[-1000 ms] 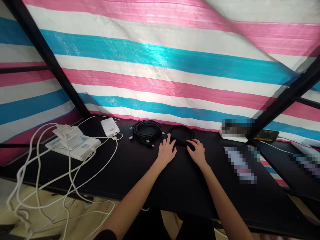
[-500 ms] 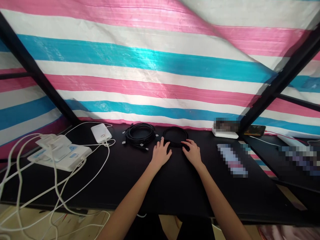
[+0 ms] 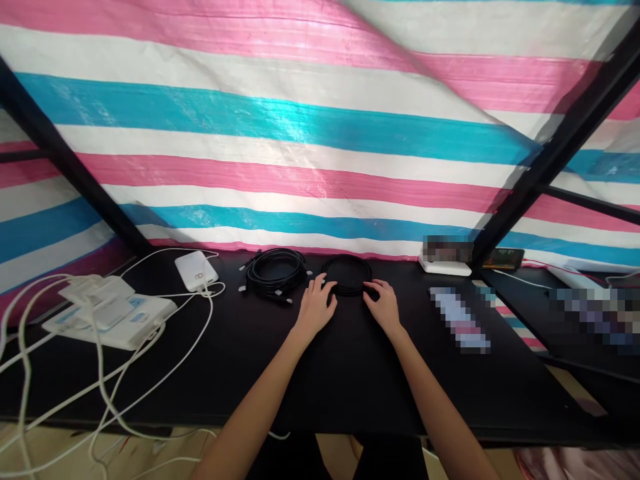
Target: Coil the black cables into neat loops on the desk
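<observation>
My left hand [image 3: 316, 305] and my right hand [image 3: 384, 303] lie flat on a black table [image 3: 350, 373], fingers stretched out. Both sets of fingertips touch the near edge of a thin black cable coil [image 3: 347, 273] lying flat near the striped tarp wall. A thicker bundle of black cables [image 3: 274, 271] with loose plug ends lies just left of my left hand. Neither hand holds anything.
A white power bank [image 3: 196, 270] and a white power strip [image 3: 113, 310] with several white cords trailing off the table edge sit at the left. A white box [image 3: 444, 267] and a blurred flat item [image 3: 457, 317] lie at the right. Black frame bars cross both sides.
The view has shifted so that everything sits a little further left. My hands have stayed at the thin coil, fingers edging slightly onto its rim.
</observation>
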Demonstrator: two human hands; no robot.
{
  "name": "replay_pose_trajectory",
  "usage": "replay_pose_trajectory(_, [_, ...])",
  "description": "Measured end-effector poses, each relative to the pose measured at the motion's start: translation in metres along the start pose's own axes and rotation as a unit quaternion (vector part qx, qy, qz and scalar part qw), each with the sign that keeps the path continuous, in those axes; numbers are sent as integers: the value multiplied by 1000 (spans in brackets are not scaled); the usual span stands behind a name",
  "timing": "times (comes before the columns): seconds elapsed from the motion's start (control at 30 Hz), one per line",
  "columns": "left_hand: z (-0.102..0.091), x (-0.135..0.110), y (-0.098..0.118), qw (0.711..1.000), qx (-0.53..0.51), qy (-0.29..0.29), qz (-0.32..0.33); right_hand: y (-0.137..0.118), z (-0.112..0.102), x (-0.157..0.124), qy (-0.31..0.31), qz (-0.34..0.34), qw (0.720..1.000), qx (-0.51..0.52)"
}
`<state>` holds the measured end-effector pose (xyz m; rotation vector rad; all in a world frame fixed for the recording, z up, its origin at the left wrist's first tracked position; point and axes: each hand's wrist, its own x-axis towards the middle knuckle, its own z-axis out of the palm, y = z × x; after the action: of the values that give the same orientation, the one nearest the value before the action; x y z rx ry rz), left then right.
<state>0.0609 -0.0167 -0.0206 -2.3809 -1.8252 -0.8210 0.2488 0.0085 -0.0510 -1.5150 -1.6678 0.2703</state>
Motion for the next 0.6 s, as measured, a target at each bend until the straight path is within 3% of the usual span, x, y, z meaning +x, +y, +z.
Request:
replay_pose_trajectory(0.1, [-9,4,-8,992,22,119,-28,3,0,0,19,0,999,33])
replay_pose_trajectory(0.2, [-15,8,-25,973,50,193,-121,3,-1,1,32,3,998,51])
replay_pose_trajectory(0.33, [-13,8,-53,965,14,164,-206,1,-1,1,29,3,996,84])
replay_pose_trajectory(0.6, [-6,6,-73,965,-32,159,-207,-6,-3,-2,1,29,991,132])
